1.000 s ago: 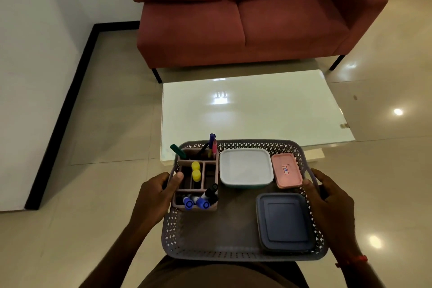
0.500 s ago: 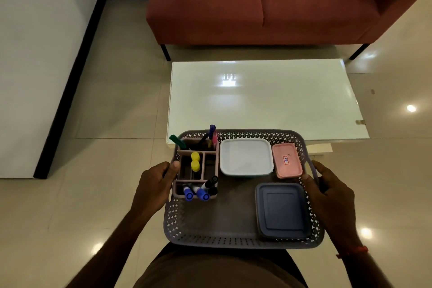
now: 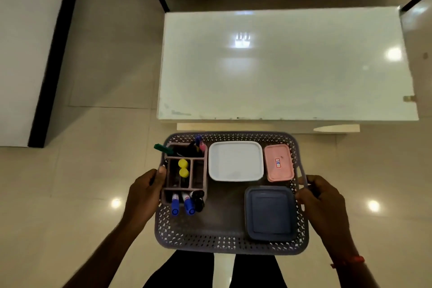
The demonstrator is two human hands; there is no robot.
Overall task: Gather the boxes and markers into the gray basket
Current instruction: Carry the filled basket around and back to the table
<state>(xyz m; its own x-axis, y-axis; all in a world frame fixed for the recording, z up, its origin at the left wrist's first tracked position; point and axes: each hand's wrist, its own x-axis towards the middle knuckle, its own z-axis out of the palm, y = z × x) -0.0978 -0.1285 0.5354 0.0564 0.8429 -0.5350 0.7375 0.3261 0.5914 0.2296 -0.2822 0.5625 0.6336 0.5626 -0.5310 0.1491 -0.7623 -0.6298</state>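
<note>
Gray basket (image 3: 231, 244) is carried above the floor, short of the white surface (image 3: 287, 65). Left hand (image 3: 145, 196) and right hand (image 3: 321, 201) each clasp a side handle. Inside: white box (image 3: 236, 161), pink box (image 3: 279, 162), blue box (image 3: 271, 213), markers (image 3: 184, 203) in an organizer (image 3: 201, 184). Surface bare; gathering looks complete.

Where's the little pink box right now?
In the head view, the pink box lies in the far right corner of the gray basket, beside the white box and just beyond the dark blue box.
</note>
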